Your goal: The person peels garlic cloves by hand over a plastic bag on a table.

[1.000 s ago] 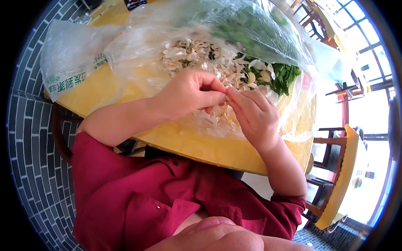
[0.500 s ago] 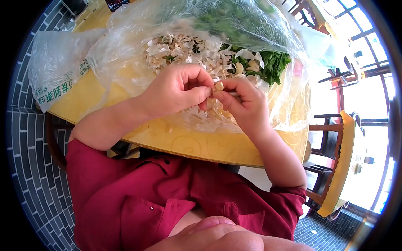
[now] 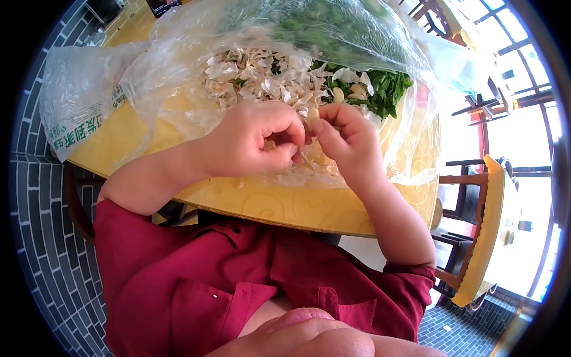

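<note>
Over the near part of the table, a pale garlic clove [image 3: 313,115] is pinched between the thumb and fingers of my right hand [image 3: 351,140]. Close on its left is my left hand [image 3: 256,140], fingers curled in and thumb bent toward them. Its fingertips are partly hidden, so anything between them cannot be made out. Just beyond both hands spreads a heap of dry garlic skins [image 3: 250,74]. Several pale cloves, one of them a garlic clove [image 3: 338,95], lie at the heap's right side, against green leaves [image 3: 389,92].
A clear plastic bag [image 3: 351,35] covers more greens at the back. Another plastic bag with green print [image 3: 77,107] hangs over the left edge of the yellow table [image 3: 262,199]. To the right stand dark chairs [image 3: 467,199] and another table with a yellow cloth [image 3: 482,238].
The clove has shifted slightly upward and now stands more upright in my right hand's fingers. My left hand's thumb and fingertips have dropped lower, away from the clove.
</note>
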{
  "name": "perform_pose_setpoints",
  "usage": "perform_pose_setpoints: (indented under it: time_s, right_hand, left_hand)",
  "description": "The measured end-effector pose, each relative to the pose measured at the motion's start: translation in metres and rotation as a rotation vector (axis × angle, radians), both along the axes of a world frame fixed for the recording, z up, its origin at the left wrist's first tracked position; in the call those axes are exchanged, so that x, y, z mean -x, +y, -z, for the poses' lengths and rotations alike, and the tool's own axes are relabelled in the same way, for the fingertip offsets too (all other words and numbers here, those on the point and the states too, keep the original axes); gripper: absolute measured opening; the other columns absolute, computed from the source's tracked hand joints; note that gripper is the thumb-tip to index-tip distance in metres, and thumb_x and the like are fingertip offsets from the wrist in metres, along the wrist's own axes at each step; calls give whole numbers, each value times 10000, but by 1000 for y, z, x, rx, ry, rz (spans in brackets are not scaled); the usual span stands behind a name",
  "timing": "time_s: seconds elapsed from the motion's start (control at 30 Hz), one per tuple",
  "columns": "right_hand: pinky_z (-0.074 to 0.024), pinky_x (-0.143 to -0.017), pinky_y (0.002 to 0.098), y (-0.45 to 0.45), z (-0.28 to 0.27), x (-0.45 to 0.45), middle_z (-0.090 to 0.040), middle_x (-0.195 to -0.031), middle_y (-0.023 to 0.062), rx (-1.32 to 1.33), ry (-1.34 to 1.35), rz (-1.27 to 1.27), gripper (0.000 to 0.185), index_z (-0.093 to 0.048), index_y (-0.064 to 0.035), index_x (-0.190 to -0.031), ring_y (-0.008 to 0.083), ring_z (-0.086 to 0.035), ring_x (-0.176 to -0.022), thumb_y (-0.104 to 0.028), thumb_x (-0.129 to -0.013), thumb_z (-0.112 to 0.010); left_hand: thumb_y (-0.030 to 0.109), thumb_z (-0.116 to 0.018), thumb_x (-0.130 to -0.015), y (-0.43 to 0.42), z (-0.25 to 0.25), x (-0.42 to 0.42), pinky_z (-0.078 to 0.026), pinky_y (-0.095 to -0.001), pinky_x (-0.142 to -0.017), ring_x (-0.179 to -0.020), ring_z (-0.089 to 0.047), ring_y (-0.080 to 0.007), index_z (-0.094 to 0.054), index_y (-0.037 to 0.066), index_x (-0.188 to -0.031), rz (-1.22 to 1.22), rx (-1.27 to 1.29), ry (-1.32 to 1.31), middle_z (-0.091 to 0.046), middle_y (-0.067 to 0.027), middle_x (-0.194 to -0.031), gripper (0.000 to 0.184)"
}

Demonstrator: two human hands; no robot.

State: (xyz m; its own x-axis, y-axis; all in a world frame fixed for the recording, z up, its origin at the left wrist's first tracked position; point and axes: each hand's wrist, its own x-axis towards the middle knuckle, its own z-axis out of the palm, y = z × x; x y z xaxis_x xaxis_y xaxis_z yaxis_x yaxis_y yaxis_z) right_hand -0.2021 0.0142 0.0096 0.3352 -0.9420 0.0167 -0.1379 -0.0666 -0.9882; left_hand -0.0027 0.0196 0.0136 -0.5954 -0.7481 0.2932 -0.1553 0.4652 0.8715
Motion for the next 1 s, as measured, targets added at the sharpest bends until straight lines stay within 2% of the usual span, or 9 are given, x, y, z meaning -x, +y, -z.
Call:
perform_pose_setpoints:
  time_s: [0.03, 0.13, 0.23, 0.37, 0.47, 0.63, 0.77, 0.83, 1.0]
  right_hand:
    - [-442, -586, 191, -2, 2, 1, -627, -813, 41, -33, -14, 32, 146, -566, 19, -958, 63, -548, -678, -101, -876, -576]
    - [-410, -553, 181, -9, 2, 7, -627, -813, 33, -150, -133, 35, 138, -550, 11, -959, 47, -507, -636, -109, -892, -555]
    - [-332, -489, 173, -6, -1, 3, -602, -789, 34, -126, -173, -27, 98, -523, -5, -942, 32, -409, -553, -97, -911, -511]
    - [-303, -465, 169, 3, 1, -4, -612, -826, 55, -106, -173, -69, 91, -507, -11, -957, 26, -376, -529, -94, -919, -496]
    - [-404, -589, 178, 1, 1, 0, -625, -840, 28, -146, -197, -103, 139, -511, 0, -974, 35, -507, -693, -110, -903, -556]
    - [-452, -661, 200, 0, 3, 0, -617, -851, 33, -141, -141, -107, 169, -517, 6, -987, 58, -553, -753, -114, -889, -584]
    - [-477, -712, 220, 1, 0, -1, -613, -859, 38, -108, -83, -113, 175, -537, 16, -971, 79, -582, -800, -114, -877, -605]
    - [-484, -699, 225, 2, 1, -2, -616, -855, 41, -91, -74, -118, 176, -547, 17, -960, 81, -590, -796, -118, -870, -615]
    - [-504, -674, 240, 2, 9, -3, -626, -847, 52, -10, -38, -106, 184, -564, 11, -942, 90, -607, -772, -123, -845, -646]
  left_hand:
    - [-61, -520, -800, -1, -2, -2, -514, -239, -638, -708, -624, -132, -544, -11, -821, 34, 72, -59, -576, -101, -889, 60]
    - [-33, -548, -803, 3, 0, -1, -487, -231, -593, -677, -615, -124, -556, -10, -805, -157, 38, 12, -580, -82, -825, 24]
    - [34, -628, -755, -11, 0, -2, -449, -271, -546, -612, -568, -147, -580, 24, -754, -392, 178, -2, -578, -60, -686, 50]
    - [29, -640, -752, -17, -1, -7, -444, -252, -545, -615, -563, -125, -585, 23, -771, -405, 251, -94, -569, -55, -677, 58]
    - [10, -632, -761, -14, -3, -5, -436, -230, -553, -628, -543, -98, -603, 25, -818, -410, 121, -95, -563, -38, -717, 65]
    - [-23, -619, -782, -17, 4, -4, -431, -198, -580, -658, -514, -55, -607, 35, -917, -395, 189, -56, -552, -2, -816, 148]
    - [-20, -597, -813, -13, 4, -7, -444, -190, -615, -706, -539, -48, -596, 19, -951, -247, -56, 20, -582, -6, -842, 144]
    - [-12, -592, -827, -9, 3, -4, -447, -187, -627, -726, -549, -47, -595, 8, -946, -188, -232, 145, -599, -9, -851, 121]
    - [14, -607, -829, -8, -2, -5, -448, -183, -614, -712, -550, -41, -597, 4, -919, -174, -339, 172, -613, -9, -833, 91]
